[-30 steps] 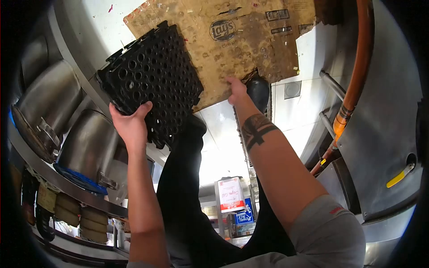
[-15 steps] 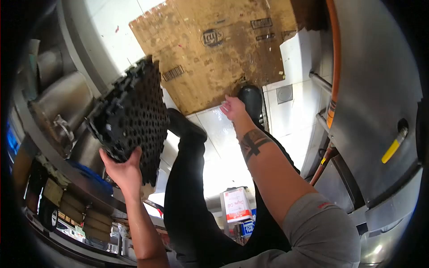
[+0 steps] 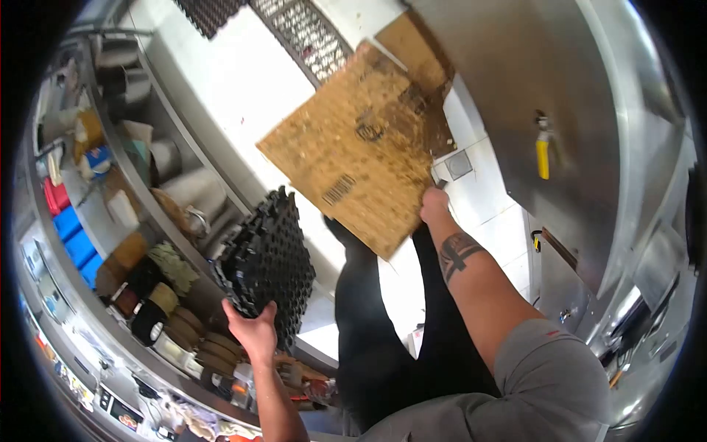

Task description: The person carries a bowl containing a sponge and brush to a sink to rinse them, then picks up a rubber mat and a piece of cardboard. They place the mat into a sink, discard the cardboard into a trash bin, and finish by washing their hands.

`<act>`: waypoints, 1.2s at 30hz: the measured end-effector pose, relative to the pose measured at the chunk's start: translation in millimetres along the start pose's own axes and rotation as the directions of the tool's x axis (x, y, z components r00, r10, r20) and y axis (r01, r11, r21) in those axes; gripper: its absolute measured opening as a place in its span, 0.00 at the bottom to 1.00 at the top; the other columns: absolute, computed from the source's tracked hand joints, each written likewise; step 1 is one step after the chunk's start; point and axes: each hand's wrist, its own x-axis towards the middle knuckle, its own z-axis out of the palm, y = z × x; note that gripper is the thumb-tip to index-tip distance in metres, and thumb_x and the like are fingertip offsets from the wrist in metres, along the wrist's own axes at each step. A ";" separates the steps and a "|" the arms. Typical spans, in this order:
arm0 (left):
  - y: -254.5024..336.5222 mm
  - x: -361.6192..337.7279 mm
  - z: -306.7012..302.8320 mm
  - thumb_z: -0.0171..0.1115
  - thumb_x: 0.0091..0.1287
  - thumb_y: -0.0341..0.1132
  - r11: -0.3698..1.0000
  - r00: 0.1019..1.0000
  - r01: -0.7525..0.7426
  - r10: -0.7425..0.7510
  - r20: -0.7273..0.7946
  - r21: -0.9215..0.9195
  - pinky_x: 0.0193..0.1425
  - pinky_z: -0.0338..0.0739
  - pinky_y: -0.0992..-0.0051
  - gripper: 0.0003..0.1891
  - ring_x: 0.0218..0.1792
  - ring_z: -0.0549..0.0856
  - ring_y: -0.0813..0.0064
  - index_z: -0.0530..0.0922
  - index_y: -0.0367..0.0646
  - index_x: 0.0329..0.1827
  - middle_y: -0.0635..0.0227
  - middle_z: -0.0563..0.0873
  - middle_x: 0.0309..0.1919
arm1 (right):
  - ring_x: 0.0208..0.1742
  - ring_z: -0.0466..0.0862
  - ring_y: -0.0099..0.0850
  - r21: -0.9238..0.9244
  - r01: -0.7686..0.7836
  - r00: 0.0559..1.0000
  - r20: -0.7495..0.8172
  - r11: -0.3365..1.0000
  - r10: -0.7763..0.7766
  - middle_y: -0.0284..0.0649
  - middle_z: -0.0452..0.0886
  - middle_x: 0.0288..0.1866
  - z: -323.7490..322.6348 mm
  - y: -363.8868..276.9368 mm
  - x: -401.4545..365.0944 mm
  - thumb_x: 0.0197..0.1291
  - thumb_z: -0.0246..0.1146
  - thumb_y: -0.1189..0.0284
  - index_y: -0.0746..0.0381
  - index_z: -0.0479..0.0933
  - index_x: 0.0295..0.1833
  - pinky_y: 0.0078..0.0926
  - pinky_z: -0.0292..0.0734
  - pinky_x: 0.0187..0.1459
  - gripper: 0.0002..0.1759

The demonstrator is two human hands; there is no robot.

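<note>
My left hand (image 3: 254,328) grips the lower edge of a black perforated rubber mat (image 3: 276,265), thumb on the near side. The mat looks thick, folded or stacked in layers, and is held upright off the floor. In my right hand (image 3: 435,205) is the near right edge of a large flattened cardboard sheet (image 3: 353,158), fingers closed on it. The sheet is stained and printed, and its near corner rises in front of my legs, hiding my shoes.
Steel shelving (image 3: 188,155) runs along the left, loaded with pans and cloths. On the right stands a steel panel (image 3: 508,88) with a yellow-handled valve (image 3: 543,158). White floor tiles hold a small square drain (image 3: 459,165). Farther off are a floor grate (image 3: 313,40) and another black mat (image 3: 210,15).
My right hand, free before, now grips the cardboard, whose near end has come up toward me. The mat stays in my left hand. The view has turned, showing more shelving and the grate.
</note>
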 end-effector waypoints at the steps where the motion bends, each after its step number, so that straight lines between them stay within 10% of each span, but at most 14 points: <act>1: 14.7 -7.5 -9.9 0.75 0.48 0.22 1.000 1.000 -0.012 0.012 0.002 0.005 0.54 0.79 0.71 0.30 0.42 0.83 0.72 0.72 0.33 0.56 0.59 0.87 0.42 | 0.56 0.85 0.40 -0.035 0.002 1.000 0.017 0.999 -0.002 0.50 0.84 0.57 -22.5 -15.0 -6.6 0.71 0.58 0.52 0.61 0.80 0.61 0.38 0.82 0.53 0.26; 4: 40.3 -25.5 -31.9 0.76 0.47 0.22 0.999 0.999 -0.042 0.042 0.030 0.005 0.51 0.79 0.70 0.29 0.40 0.85 0.69 0.72 0.33 0.53 0.56 0.87 0.40 | 0.54 0.84 0.38 -0.193 -0.012 0.991 0.126 0.981 0.037 0.50 0.84 0.57 -97.7 -28.9 20.4 0.71 0.51 0.37 0.64 0.75 0.67 0.40 0.82 0.55 0.41; 7: 69.3 -40.4 -45.5 0.77 0.47 0.25 0.984 0.987 -0.155 0.151 0.054 0.092 0.50 0.80 0.65 0.30 0.41 0.88 0.55 0.72 0.34 0.54 0.50 0.88 0.38 | 0.60 0.83 0.38 0.192 -0.183 0.936 0.333 0.964 0.111 0.47 0.82 0.61 -184.5 -77.4 -61.5 0.63 0.59 0.33 0.71 0.74 0.66 0.39 0.81 0.60 0.49; 9: 84.4 -52.0 -58.4 0.76 0.46 0.27 0.950 0.965 -0.260 0.249 0.081 0.175 0.51 0.79 0.58 0.31 0.46 0.86 0.40 0.72 0.35 0.55 0.43 0.87 0.40 | 0.55 0.86 0.36 0.315 -0.358 0.717 0.696 0.879 0.042 0.44 0.85 0.57 -255.8 -83.6 -126.1 0.66 0.65 0.42 0.65 0.77 0.64 0.39 0.83 0.57 0.38; 12: 114.7 -81.7 -71.9 0.76 0.44 0.29 0.873 0.904 -0.427 0.408 0.129 0.234 0.51 0.78 0.54 0.33 0.48 0.84 0.35 0.72 0.35 0.56 0.41 0.87 0.41 | 0.50 0.86 0.36 0.354 -0.127 0.811 0.576 0.927 -0.109 0.44 0.87 0.51 -359.2 -52.3 -167.1 0.66 0.67 0.55 0.64 0.81 0.58 0.39 0.83 0.56 0.25; 17: 136.2 -112.4 -95.2 0.77 0.40 0.30 0.692 0.744 -0.668 0.617 0.258 0.272 0.54 0.77 0.50 0.39 0.50 0.83 0.33 0.71 0.35 0.61 0.40 0.87 0.44 | 0.46 0.87 0.39 0.577 -0.302 0.870 0.493 0.759 -0.028 0.44 0.87 0.43 -482.8 31.3 -212.6 0.57 0.69 0.72 0.66 0.81 0.50 0.39 0.84 0.50 0.16; 21: 157.9 -155.1 -120.6 0.75 0.38 0.31 0.559 0.623 -0.781 0.656 0.426 0.279 0.57 0.78 0.53 0.46 0.52 0.84 0.35 0.69 0.34 0.67 0.41 0.87 0.45 | 0.45 0.87 0.42 0.896 -0.157 0.932 0.274 0.416 -0.239 0.47 0.86 0.43 -540.7 139.4 -237.0 0.56 0.67 0.75 0.67 0.80 0.49 0.45 0.84 0.51 0.15; 27: 207.3 -186.4 -134.3 0.73 0.35 0.31 0.300 0.402 -0.913 0.782 0.477 0.277 0.60 0.77 0.55 0.49 0.54 0.83 0.36 0.68 0.31 0.69 0.39 0.85 0.49 | 0.33 0.82 0.41 0.882 -0.026 0.999 0.009 -0.470 -0.038 0.47 0.81 0.37 -601.2 172.7 -231.6 0.58 0.63 0.76 0.67 0.79 0.44 0.48 0.83 0.41 0.09; 29: 186.7 -207.5 -122.0 0.73 0.35 0.31 0.201 0.311 -0.942 0.823 0.475 0.269 0.59 0.77 0.55 0.49 0.53 0.83 0.37 0.68 0.31 0.69 0.39 0.86 0.49 | 0.34 0.85 0.41 0.981 0.175 0.948 -0.143 -0.088 0.285 0.46 0.83 0.33 -676.4 197.9 -268.7 0.60 0.61 0.77 0.66 0.80 0.40 0.48 0.82 0.35 0.06; 34: 204.8 -343.4 -106.8 0.74 0.35 0.30 0.066 0.286 -0.932 0.739 0.610 0.357 0.56 0.79 0.54 0.48 0.50 0.84 0.36 0.68 0.33 0.68 0.41 0.87 0.45 | 0.23 0.80 0.36 0.934 0.348 0.908 -0.356 0.078 0.220 0.44 0.82 0.29 -797.1 274.6 -269.8 0.58 0.62 0.76 0.67 0.81 0.36 0.38 0.73 0.22 0.05; 36: 203.6 -372.2 -91.5 0.76 0.33 0.30 -0.044 0.181 -0.945 0.754 0.631 0.323 0.54 0.79 0.52 0.47 0.48 0.85 0.37 0.71 0.34 0.66 0.40 0.87 0.43 | 0.26 0.85 0.43 0.818 0.445 0.788 -0.551 0.363 0.275 0.49 0.83 0.27 -845.5 298.0 -290.5 0.56 0.65 0.73 0.72 0.81 0.32 0.44 0.79 0.26 0.10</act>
